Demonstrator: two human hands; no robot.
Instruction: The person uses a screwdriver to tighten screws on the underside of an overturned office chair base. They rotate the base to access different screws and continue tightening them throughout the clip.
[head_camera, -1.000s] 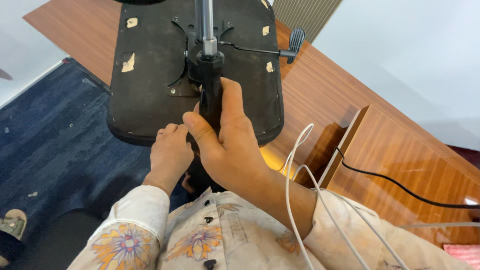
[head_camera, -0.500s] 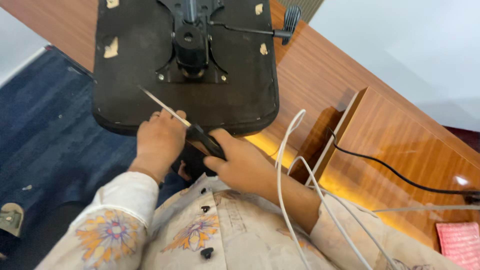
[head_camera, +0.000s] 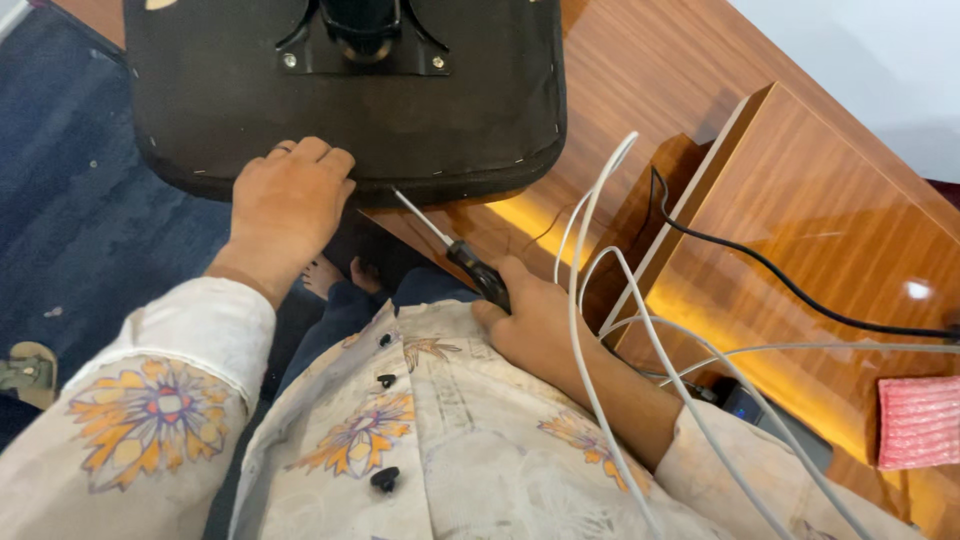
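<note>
Screwdriver (head_camera: 455, 248) in my right hand (head_camera: 535, 325), black handle wrapped by the curled fingers, thin metal shaft angled up toward the near edge of the upturned chair seat (head_camera: 340, 100); the tip sits just at that edge, and I cannot tell whether it touches. Seat is my landmark: black underside facing up, resting partly on the wooden desk (head_camera: 800, 220), with the metal mounting plate (head_camera: 360, 45) and its bolts toward the far side of the seat. Left hand (head_camera: 290, 200) lies on the near edge of the seat, left of the screwdriver tip, fingers pressed together and bent over the rim, palm down, bracing it. White cables (head_camera: 590, 260) hang down from my head end, right of the seat and crossing my right wrist; a black cable (head_camera: 780, 285) runs across the desk panel well right of the seat; a pink cloth (head_camera: 920, 420) lies at the far right. Blue carpet (head_camera: 70, 200) left of the seat. Judgement: the step in hand looks like bringing the tool up to the seat underside while the left hand steadies it. The next move would call for carrying the tip farther across the seat to the plate's bolts, keeping the seat from sliding, and clearing the white cables off the right wrist.
</note>
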